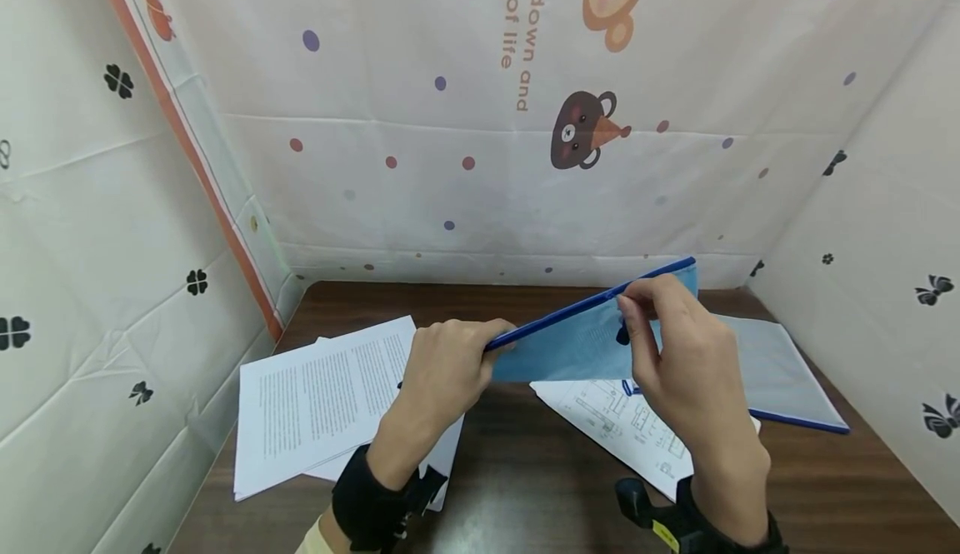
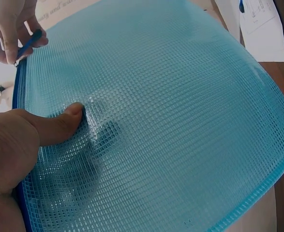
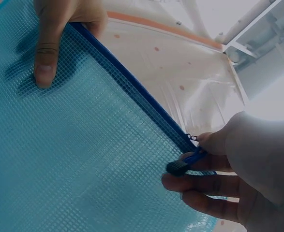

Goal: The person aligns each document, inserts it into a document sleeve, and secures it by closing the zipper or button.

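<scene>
One blue mesh zip pouch [image 1: 570,346] held in the air above the table's [image 1: 525,471] middle, long axis left-right, zipper edge up, right end tilted higher toward the back right corner. Left hand [image 1: 442,371] pinches the pouch's left end, thumb [image 2: 59,123] pressed flat on the mesh. Right hand [image 1: 682,354] pinches the zipper pull [image 3: 185,164] between thumb and fingers. Printed pages [image 1: 322,396] lie at the left edge, one drawing sheet [image 1: 615,421] under the pouch, one grey folder [image 1: 780,371] at the right edge. Curtain [image 1: 480,121] writing reads "down and", "of life".

Bright, even light; wide-angle edges
</scene>
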